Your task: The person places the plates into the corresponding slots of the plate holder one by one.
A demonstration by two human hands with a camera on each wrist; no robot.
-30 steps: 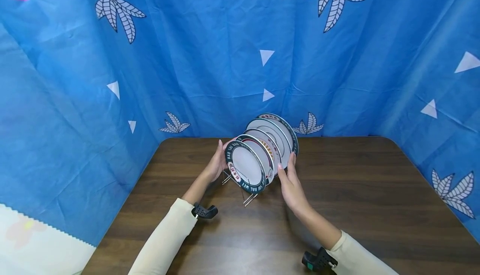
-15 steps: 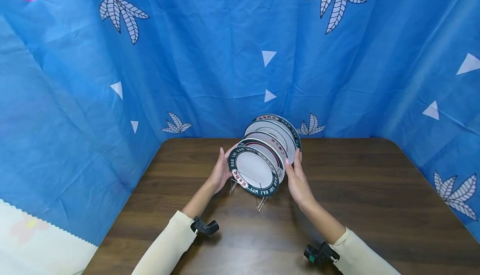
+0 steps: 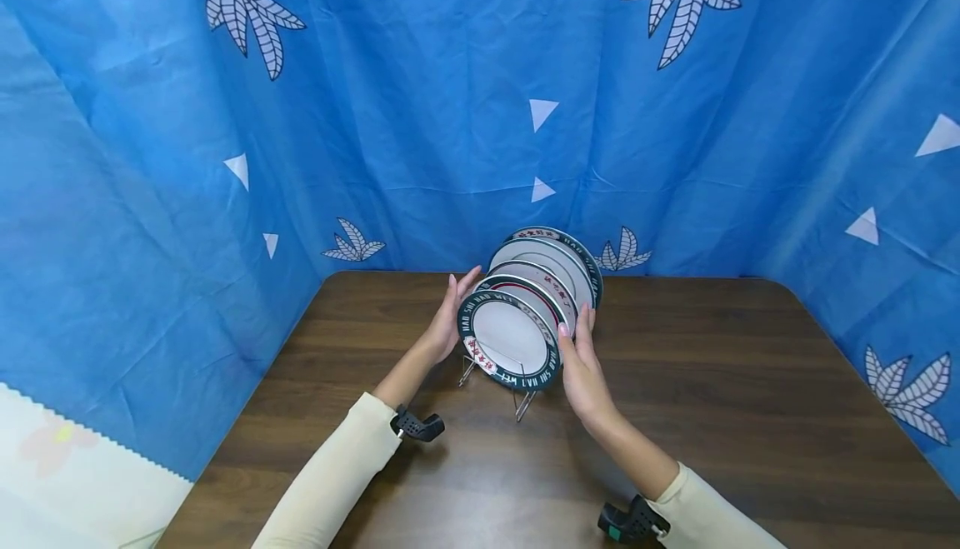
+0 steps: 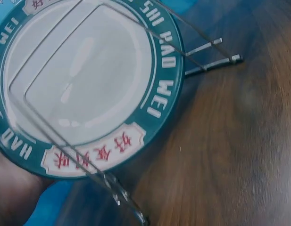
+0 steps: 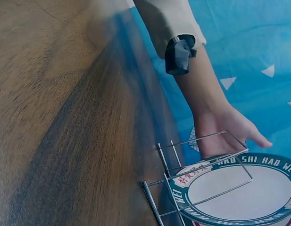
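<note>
A wire plate rack (image 3: 522, 406) holds several round plates on edge, tilted back in an overlapping row. The front plate (image 3: 508, 339) is white with a dark green lettered rim, and the rack's wires cross its face in the left wrist view. At the row's left side is my left hand (image 3: 446, 322), its fingers straight beside the rims; the right wrist view shows its palm spread near the front plate (image 5: 239, 193). My right hand (image 3: 585, 370) rests its extended thumb and fingers at the right-hand rims. Where its fingertips meet the plates is partly hidden.
The rack stands on a brown wooden table (image 3: 712, 382). Blue patterned cloth (image 3: 450, 116) hangs behind the table and along both sides. Each wrist wears a black camera band (image 3: 417, 424).
The rack and front plates have shifted right and slightly toward me, overlapping more closely. Most recently, my left fingers have straightened upward and my right hand has slid slightly left.
</note>
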